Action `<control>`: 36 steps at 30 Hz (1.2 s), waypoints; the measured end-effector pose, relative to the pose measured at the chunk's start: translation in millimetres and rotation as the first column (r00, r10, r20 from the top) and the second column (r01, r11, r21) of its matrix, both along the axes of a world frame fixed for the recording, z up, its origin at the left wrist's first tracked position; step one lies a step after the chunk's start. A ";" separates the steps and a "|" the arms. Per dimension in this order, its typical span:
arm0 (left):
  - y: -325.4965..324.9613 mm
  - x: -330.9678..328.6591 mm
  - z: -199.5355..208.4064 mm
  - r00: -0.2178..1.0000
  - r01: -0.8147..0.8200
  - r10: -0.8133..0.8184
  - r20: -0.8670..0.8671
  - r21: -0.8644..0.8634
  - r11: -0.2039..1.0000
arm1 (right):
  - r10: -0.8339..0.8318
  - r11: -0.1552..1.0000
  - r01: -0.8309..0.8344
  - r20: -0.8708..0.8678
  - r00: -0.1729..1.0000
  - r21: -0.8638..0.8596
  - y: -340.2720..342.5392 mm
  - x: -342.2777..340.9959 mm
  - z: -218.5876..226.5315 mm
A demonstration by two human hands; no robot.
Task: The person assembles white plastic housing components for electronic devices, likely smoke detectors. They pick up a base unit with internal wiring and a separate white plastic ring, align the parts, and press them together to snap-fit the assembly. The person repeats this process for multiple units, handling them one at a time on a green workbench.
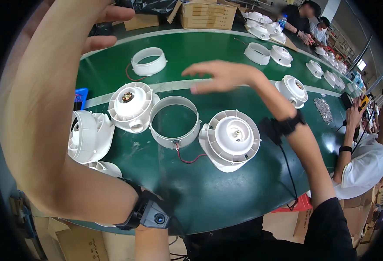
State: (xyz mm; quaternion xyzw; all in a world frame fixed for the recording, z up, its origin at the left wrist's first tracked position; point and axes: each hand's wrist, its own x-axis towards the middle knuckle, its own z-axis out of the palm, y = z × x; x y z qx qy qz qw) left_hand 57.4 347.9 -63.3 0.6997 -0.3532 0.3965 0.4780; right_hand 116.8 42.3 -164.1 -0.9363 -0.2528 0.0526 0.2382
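My right hand (221,75) hovers over the bench with its fingers stretched out and nothing in them. Below it stands a white plastic ring (175,141) with a red lead. Right of that ring, a round white finned housing (235,137) lies with its hub upward. Another finned housing (130,100), with a metal part at its centre, sits to the left. My left arm rises large along the left side. Fingers of my left hand (115,14) show apart at the top, apparently holding nothing; its palm is hidden behind the arm.
More white housings (93,135) crowd the left edge. A second ring (149,63) stands farther back. Small metal parts (323,110) are heaped at right, near a seated person in white (361,174). Cardboard boxes (208,15) stand behind the green bench (174,182).
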 end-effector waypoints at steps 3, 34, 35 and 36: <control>-8.6 1.3 -3.3 1.000 0.024 -0.024 0.015 -0.019 1.000 | 0.163 0.962 -0.182 -0.107 0.981 -0.202 11.8 -91.8 15.2; -50.7 17.2 -38.0 0.926 -0.108 0.031 0.377 0.187 0.976 | 0.205 0.948 -0.114 0.298 0.932 -0.297 74.1 -85.5 8.7; -41.8 12.6 -28.0 0.965 -0.085 0.005 0.262 0.296 0.951 | 0.201 0.961 -0.115 0.348 0.916 -0.251 78.9 -77.5 11.3; -40.3 13.8 -23.7 0.992 -0.013 -0.037 0.124 0.378 0.926 | 0.175 0.970 -0.094 0.379 0.909 -0.224 74.9 -71.2 9.0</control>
